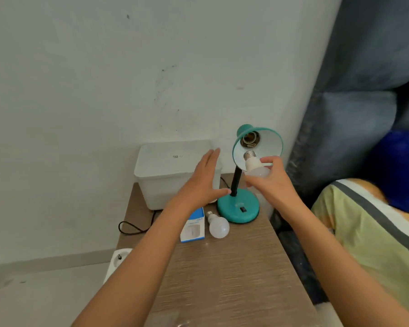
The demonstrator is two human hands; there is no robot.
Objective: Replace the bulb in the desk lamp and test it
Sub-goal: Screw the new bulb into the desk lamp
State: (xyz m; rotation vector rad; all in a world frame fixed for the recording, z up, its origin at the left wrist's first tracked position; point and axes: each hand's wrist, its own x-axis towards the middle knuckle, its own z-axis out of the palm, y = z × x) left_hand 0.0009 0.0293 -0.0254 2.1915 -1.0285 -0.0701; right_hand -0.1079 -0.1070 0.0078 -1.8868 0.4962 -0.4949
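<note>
My right hand holds a white round light bulb by its fat glass end. Its shiny metal screw end points up into the teal cone-shaped lamp shade, just below the dark empty socket. The bulb is not in the socket yet. My fingers cover part of the round end, so I cannot see all of it.

My left hand is flat and wide open, holding nothing. It hangs near the lamp's black bendy neck, with the thumb tip close to it. I cannot tell if they touch.

The neck rises from a round teal base with a small black switch on it. The base sits on a brown table with a streaky wood look.

A second white bulb lies on its side just beside the base. Next to it lies a blue and white cardboard box; its print is too blurry to read, and my left arm hides part of it. Behind sits a white plastic box with a lid.
</note>
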